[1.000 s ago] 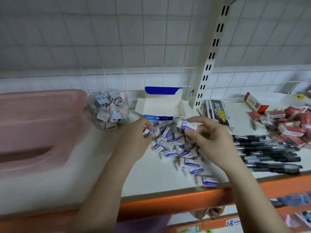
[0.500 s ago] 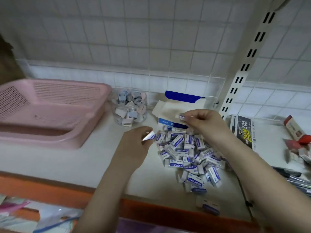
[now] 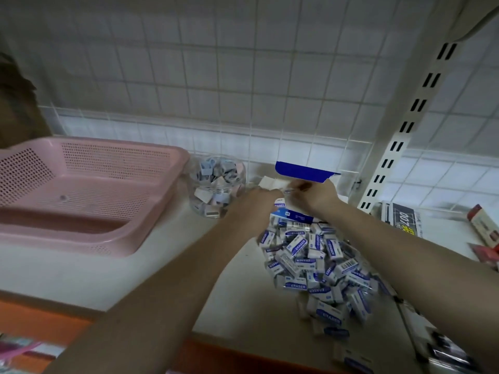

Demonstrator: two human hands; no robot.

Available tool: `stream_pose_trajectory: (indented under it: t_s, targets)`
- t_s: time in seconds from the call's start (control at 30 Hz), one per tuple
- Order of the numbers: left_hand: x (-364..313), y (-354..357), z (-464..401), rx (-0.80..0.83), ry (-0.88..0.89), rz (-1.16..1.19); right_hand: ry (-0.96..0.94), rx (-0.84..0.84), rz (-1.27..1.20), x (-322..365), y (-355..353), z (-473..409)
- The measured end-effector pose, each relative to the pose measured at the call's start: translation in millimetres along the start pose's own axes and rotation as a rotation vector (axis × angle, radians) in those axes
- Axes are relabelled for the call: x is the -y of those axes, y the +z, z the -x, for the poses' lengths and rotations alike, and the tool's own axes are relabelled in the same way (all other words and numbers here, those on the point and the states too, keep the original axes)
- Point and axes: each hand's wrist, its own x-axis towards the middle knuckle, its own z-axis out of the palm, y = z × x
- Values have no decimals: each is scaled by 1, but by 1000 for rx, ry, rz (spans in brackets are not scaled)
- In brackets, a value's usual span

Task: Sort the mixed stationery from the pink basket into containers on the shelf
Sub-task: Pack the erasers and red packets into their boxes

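A heap of white-and-blue erasers [image 3: 310,255] lies on the white shelf [image 3: 81,276]. Behind it stands an open blue-and-white cardboard box [image 3: 302,171] with its lid up. Both my hands reach over the box's mouth. My left hand [image 3: 259,203] holds an eraser [image 3: 279,204] at its fingertips. My right hand [image 3: 313,195] pinches another small eraser, which is blurred. The pink basket [image 3: 89,195] sits at the left and shows no stationery inside.
A clear round jar [image 3: 216,184] of small grey, blue and pink items stands between basket and box. A white slotted upright [image 3: 405,125] rises at right. A black-and-white pen box [image 3: 402,217], red boxes [image 3: 483,225] and black pens [image 3: 448,352] lie at right. An orange shelf edge [image 3: 40,314] runs along the front.
Both hands have moved away from the eraser heap and up to the open box, each carrying an eraser. The view has swung left and closer.
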Motion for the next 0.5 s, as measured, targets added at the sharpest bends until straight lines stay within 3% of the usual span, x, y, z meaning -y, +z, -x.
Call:
stream_pose_trajectory:
  t_s: [0.17, 0.33, 0.5]
  targets:
    - [-4, 6, 4, 32, -35, 103, -112, -96, 118, 2, 6, -6]
    - [-10, 11, 8, 57, -24, 227, -199, -2, 228, 6, 13, -2]
    - [6, 2, 10, 5, -80, 533, -273, 61, 256, 6, 3, 6]
